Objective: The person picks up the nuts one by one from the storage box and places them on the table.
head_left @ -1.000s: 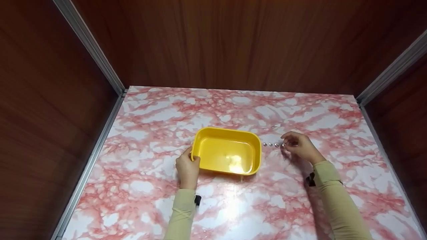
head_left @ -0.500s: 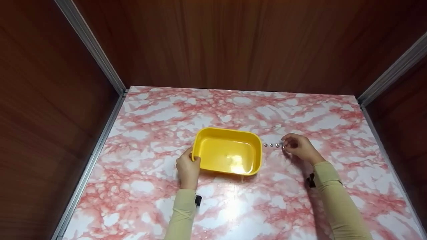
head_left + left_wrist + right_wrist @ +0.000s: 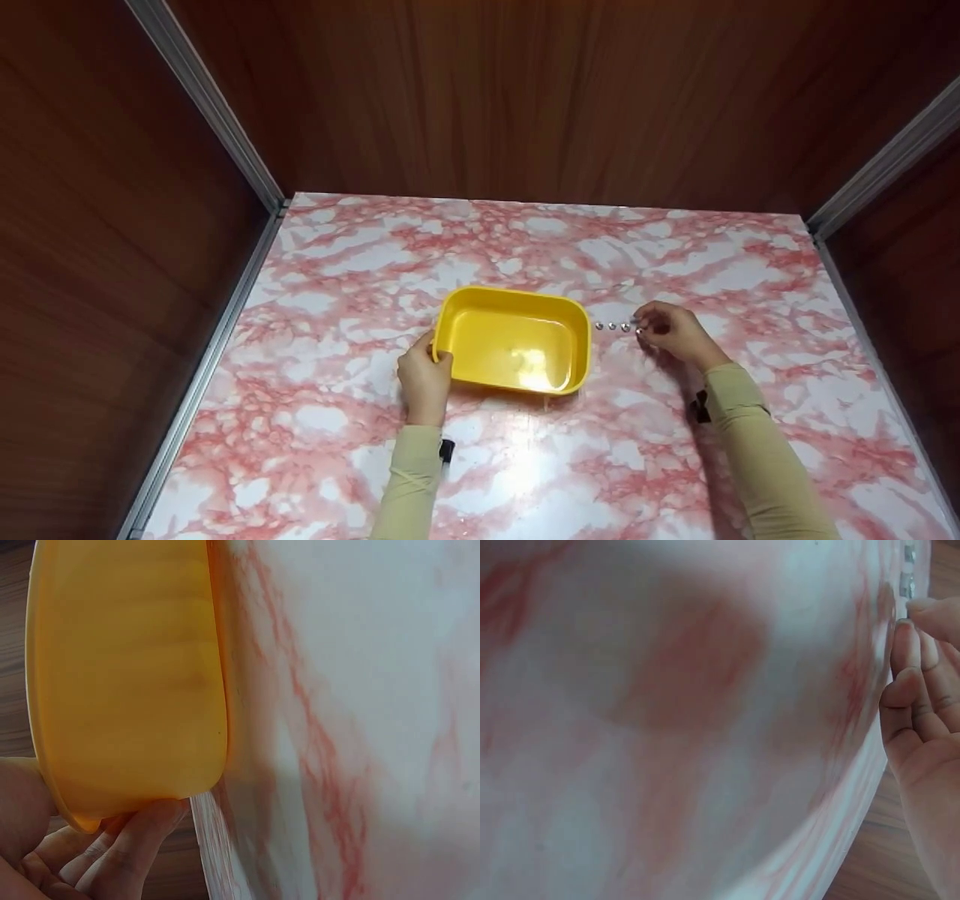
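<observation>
A yellow plastic tub (image 3: 510, 349) sits on the marbled table with nothing visible inside. My left hand (image 3: 424, 379) grips its left end, the thumb over the rim and fingers against the outer wall (image 3: 127, 675). To the right of the tub, several small shiny silver pieces (image 3: 612, 327) lie in a short row, too small to identify. At the row's right end my right hand (image 3: 679, 335) has thumb and forefinger on one small silver piece (image 3: 639, 331), mostly hidden by the fingertips. In the right wrist view, other silver pieces (image 3: 907, 585) show beyond the thumb tip.
The red-and-white marbled tabletop (image 3: 360, 300) is bounded by a dark wood panel (image 3: 480, 105) at the back and further panels at both sides. Metal rails (image 3: 217, 112) run along the corners. Each wrist wears a small black device (image 3: 447, 451).
Very little differs. My right fingertips have shifted slightly at the end of the row, while my left hand keeps its grip on the tub. The whole head view drifts a touch.
</observation>
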### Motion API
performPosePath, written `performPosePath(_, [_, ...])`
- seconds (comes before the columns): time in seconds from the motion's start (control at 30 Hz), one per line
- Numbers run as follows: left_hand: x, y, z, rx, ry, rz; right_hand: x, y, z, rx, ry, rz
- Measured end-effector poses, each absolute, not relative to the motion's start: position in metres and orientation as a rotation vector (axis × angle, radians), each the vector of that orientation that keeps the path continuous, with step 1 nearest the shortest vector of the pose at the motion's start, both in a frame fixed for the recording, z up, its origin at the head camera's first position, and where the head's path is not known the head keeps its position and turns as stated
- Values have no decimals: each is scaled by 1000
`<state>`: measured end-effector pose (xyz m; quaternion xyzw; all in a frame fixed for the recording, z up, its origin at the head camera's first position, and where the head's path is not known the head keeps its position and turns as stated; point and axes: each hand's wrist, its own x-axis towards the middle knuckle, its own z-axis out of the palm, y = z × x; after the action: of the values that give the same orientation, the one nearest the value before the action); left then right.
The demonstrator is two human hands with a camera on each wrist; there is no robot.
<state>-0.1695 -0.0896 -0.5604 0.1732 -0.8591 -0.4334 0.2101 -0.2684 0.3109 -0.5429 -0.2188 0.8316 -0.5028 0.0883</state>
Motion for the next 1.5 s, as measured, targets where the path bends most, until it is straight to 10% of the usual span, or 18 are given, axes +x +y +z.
performPosePath(1.5, [-171, -89, -561, 459, -2373, -1178, -275, 314, -557, -647, 2612, -1431])
